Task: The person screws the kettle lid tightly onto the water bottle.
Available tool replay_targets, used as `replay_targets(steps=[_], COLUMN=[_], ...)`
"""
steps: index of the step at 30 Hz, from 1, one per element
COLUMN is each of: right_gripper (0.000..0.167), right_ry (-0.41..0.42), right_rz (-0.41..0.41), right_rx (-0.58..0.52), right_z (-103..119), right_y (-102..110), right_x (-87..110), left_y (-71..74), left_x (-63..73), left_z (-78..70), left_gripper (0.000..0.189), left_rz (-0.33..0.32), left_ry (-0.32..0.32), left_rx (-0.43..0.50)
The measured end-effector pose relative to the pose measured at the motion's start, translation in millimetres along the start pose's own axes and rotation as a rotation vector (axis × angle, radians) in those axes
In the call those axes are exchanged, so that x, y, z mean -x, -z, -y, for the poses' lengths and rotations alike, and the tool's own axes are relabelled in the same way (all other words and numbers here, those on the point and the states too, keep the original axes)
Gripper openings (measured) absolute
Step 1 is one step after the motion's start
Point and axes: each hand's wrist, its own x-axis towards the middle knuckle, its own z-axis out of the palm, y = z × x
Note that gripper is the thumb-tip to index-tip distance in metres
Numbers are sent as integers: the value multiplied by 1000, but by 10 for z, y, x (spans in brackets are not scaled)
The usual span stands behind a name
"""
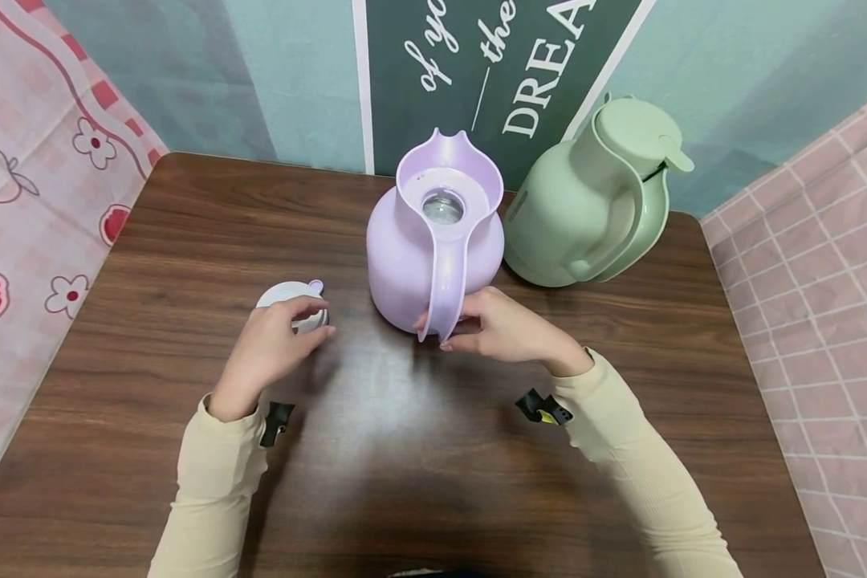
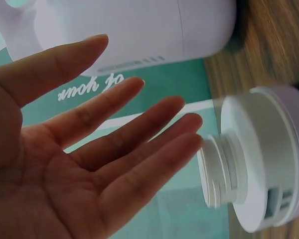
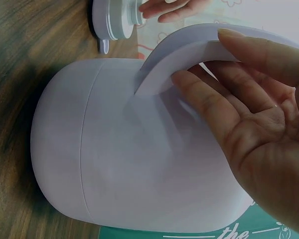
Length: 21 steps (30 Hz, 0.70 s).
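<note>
A lilac vacuum jug [image 1: 400, 261] stands upright on the wooden table, its mouth uncovered and its spout toward the back wall. Thumb and fingers of my right hand [image 1: 509, 325] grip the lower part of its handle [image 3: 182, 47]. To the left of the jug lies its lid [image 1: 278, 291], lilac cap down. The lid's white threaded stopper [image 2: 222, 169] faces up. Just over the lid hovers my left hand [image 1: 269, 347], its fingers nearly straight in the left wrist view. Nothing is held in that hand; whether a fingertip touches the stopper, I cannot tell.
A pale green vacuum jug [image 1: 571, 213] with its lid on stands close at the lilac jug's right. Behind both hangs a teal backdrop [image 1: 311, 88] with white lettering. The brown table [image 1: 405, 482] ends at patterned pink cloths on the left and right.
</note>
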Motion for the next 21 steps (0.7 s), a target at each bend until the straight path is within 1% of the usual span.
replay_targets(steps=[7, 11, 13, 18, 21], right_gripper=[29, 30, 30, 29, 29], right_ry=[-4, -10, -14, -13, -14], right_rz=[2, 0, -3, -7, -4], right_rx=[-23, -34, -33, 14, 17], right_z=[-13, -8, -7, -9, -15], right_y=[0, -1, -2, -3, -3], right_x=[4, 5, 4, 2, 4], left_y=[69, 87, 96, 119, 129], left_x=[-8, -28, -41, -91, -127], left_z=[52, 67, 79, 118, 154], left_gripper=[40, 41, 41, 44, 43], left_rz=[-28, -36, -33, -15, -1], left_ry=[50, 39, 44, 70, 79], left_rx=[-28, -38, -43, -77, -99])
